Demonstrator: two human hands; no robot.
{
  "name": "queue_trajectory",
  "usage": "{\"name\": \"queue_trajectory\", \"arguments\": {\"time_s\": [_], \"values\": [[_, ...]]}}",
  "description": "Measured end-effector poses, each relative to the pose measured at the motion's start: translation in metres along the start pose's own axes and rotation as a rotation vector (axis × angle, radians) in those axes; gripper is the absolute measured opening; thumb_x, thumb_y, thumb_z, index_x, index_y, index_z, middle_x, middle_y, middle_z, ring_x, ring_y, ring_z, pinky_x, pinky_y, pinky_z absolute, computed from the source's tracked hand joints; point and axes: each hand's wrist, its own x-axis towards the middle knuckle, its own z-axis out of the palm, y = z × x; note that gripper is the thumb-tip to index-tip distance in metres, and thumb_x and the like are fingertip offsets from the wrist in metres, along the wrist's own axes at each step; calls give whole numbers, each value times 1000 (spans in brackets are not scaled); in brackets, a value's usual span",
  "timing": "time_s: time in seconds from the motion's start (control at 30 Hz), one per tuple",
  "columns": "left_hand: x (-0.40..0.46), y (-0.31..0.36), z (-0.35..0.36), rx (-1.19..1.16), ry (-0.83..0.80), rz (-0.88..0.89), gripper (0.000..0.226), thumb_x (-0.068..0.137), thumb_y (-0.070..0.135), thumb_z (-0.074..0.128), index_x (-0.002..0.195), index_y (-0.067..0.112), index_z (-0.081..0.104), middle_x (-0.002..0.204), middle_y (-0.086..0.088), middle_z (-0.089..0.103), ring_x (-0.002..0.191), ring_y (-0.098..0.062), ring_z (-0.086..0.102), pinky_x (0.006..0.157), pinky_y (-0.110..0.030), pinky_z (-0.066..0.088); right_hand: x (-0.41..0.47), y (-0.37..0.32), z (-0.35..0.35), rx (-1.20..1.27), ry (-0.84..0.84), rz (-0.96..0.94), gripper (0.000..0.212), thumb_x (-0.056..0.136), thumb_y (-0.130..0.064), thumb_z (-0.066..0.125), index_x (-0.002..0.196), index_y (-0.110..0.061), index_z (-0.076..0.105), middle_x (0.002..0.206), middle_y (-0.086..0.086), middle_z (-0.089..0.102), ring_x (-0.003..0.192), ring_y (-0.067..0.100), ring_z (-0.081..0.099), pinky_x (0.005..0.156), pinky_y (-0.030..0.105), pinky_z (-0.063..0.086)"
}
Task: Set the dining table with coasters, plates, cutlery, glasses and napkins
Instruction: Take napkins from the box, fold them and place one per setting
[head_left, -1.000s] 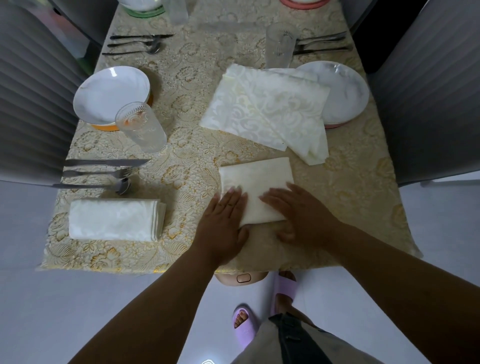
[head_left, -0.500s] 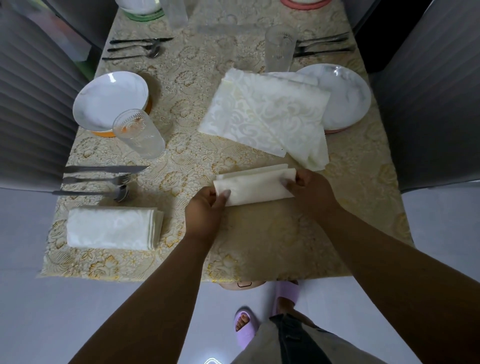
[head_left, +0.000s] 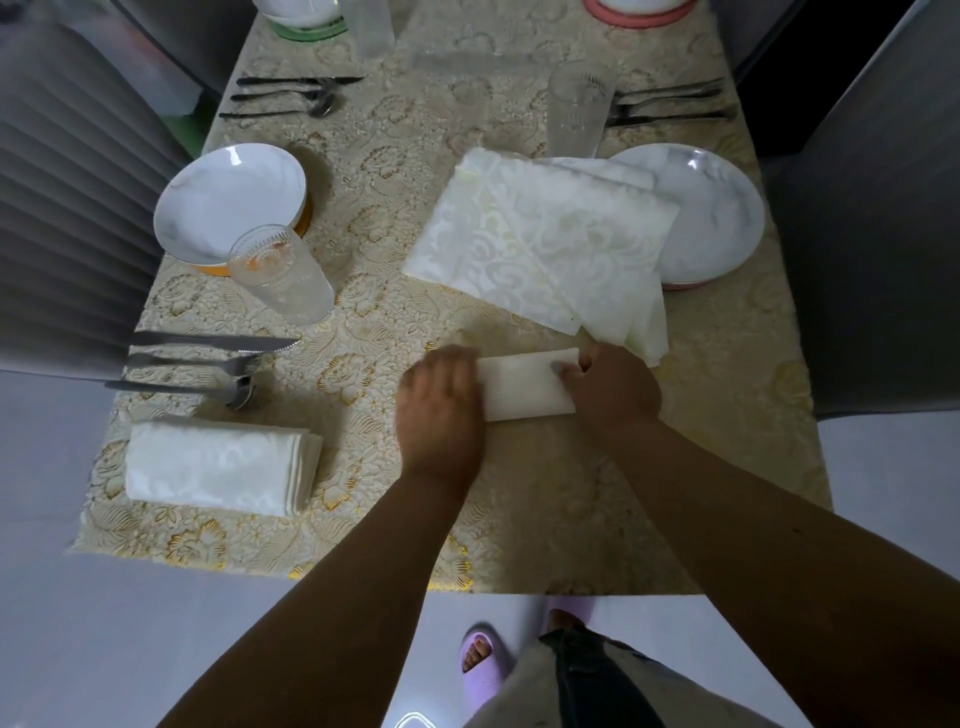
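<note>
1. A narrow folded napkin (head_left: 527, 383) lies flat on the table (head_left: 545, 519), in its near half and a little right of the middle, with its long sides running left to right
2. The left hand (head_left: 439, 410) is laid palm down over the left end of that napkin, fingers stretched and together; it is blurred, so whether it presses or merely rests cannot be told, but it has nothing enclosed in it
3. The right hand (head_left: 613, 389) sits on the right end, fingers curled with the fingertips (head_left: 563, 370) on the upper right part of the strip; whether the thumb is under the cloth is hidden
4. The bare middle of the napkin shows between the two hands, so the strip lies across the gap from one hand to the other
5. Just beyond the right hand is a loose pile of patterned napkins (head_left: 540, 244), its far right corner overlapping the rim of the right plate (head_left: 711, 213); the pile's near corner comes close to the right hand
6. By the left edge stand the left plate (head_left: 228, 200) on an orange coaster (head_left: 305, 221) and a ribbed glass (head_left: 283, 275) just nearer than it
7. Nearer along that edge lie a knife, fork and spoon (head_left: 208, 364), then a folded napkin (head_left: 218, 467) close to the near left corner
8. At the far end are a second glass (head_left: 579, 111) and two more cutlery sets (head_left: 291, 96)
</note>
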Motion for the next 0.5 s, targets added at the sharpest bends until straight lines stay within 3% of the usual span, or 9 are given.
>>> {"name": "queue_trajectory", "arguments": {"time_s": [0.07, 0.13, 0.2, 0.3, 0.37, 0.4, 0.5], "values": [[-5, 5, 5, 8, -207, 208, 53, 98, 39, 32, 141, 13, 45, 148, -11, 43, 139, -29, 36, 115, -49, 20, 2, -1, 1, -40, 7, -19, 32, 93, -44, 51, 88, -15, 63, 86, 2, 59, 84, 21, 59, 66, 28, 33], [-10, 5, 9, 47, -376, 230, 64, 97, 52, 17, 152, 21, 23, 159, -6, 18, 148, -21, 11, 119, -47, 2, 4, -2, 2, -71, 5, -12, 33, 93, -44, 51, 93, -14, 64, 93, 4, 63, 90, 23, 61, 66, 29, 35], [-10, 3, 11, 74, -426, 213, 67, 96, 56, 8, 154, 24, 13, 161, -3, 7, 149, -18, 0, 119, -46, -4, 0, -5, 0, -139, 105, -32, 29, 90, -41, 57, 98, -14, 60, 99, 6, 62, 93, 25, 59, 68, 31, 40], [-8, 1, 12, 89, -459, 218, 67, 95, 56, 4, 154, 25, 7, 161, -2, 4, 149, -17, -5, 119, -46, -5, -6, -11, 10, -312, 360, -348, 32, 78, -30, 70, 101, -11, 60, 99, 10, 62, 92, 30, 59, 77, 39, 45], [-7, 1, 12, 77, -470, 220, 64, 96, 53, 2, 154, 25, 6, 161, -1, 1, 148, -16, -9, 119, -46, -5, -10, -8, 24, -297, 319, -603, 35, 89, -35, 54, 111, -9, 63, 111, 10, 65, 104, 28, 61, 92, 39, 41], [-7, 0, 13, 67, -473, 221, 63, 96, 51, 2, 154, 25, 6, 161, 0, 0, 148, -15, -10, 120, -46, -5, -12, -5, 29, -292, 209, -654, 46, 97, -40, 38, 120, -8, 61, 123, 10, 63, 115, 27, 58, 100, 39, 39], [-5, -3, 9, 33, -470, 190, 64, 96, 48, -2, 154, 24, 5, 161, 4, -1, 147, -11, -11, 120, -46, -5, -13, 7, 33, -342, -39, -642, 82, 95, -58, -7, 145, -9, 36, 152, 6, 34, 142, 20, 28, 115, 46, 22]]}}
